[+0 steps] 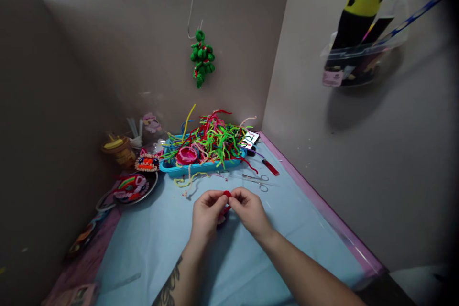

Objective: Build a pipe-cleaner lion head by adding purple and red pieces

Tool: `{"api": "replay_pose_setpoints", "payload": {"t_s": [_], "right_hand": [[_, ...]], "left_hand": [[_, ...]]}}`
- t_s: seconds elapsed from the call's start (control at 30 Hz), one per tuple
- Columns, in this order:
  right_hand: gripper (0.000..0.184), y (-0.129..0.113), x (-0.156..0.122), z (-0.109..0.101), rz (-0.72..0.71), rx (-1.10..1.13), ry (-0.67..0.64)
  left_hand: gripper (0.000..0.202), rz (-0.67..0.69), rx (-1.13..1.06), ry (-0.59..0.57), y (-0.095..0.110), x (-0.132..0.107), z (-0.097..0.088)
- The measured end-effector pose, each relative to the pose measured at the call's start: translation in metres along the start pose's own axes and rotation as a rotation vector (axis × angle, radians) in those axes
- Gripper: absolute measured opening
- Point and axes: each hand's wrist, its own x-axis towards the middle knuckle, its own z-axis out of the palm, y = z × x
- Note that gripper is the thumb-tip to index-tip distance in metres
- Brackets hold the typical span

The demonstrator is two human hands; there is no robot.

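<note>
My left hand (pixel 209 210) and my right hand (pixel 248 208) meet over the middle of the table, thumbs and forefingers pinched together. Between the fingertips is a small piece of red pipe cleaner (pixel 227 193), gripped from both sides. Just below it, partly covered by my hands, a pink and dark red fuzzy piece (pixel 223 215) shows; whether it joins the red piece I cannot tell. Beyond my hands lie scissors (pixel 256 180) and a loose yellow pipe cleaner (pixel 190 180).
A blue tray (pixel 201 168) heaped with coloured pipe cleaners stands at the back. To its left are a round dish (pixel 152 186) of fuzzy ornaments and a brown pot (pixel 122 150). A red strip (pixel 270 167) lies right. Grey partitions (pixel 236 48) enclose the table; a clear holder (pixel 358 64) hangs right.
</note>
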Motion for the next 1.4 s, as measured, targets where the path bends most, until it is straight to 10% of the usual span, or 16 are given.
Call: {"api": "replay_pose_setpoints", "payload": {"t_s": [0.43,1.4], "right_hand": [[0.009,-0.006,0.001,-0.008,0.012,-0.071,-0.167],[0.018,0.011,0.004,0.0,0.091,0.208,-0.066]], "left_hand": [[0.014,0.302,0.455,-0.143,0.021,-0.003,-0.015],[0.033,0.014,-0.171,-0.036,-0.005,0.0,0.002]]}}
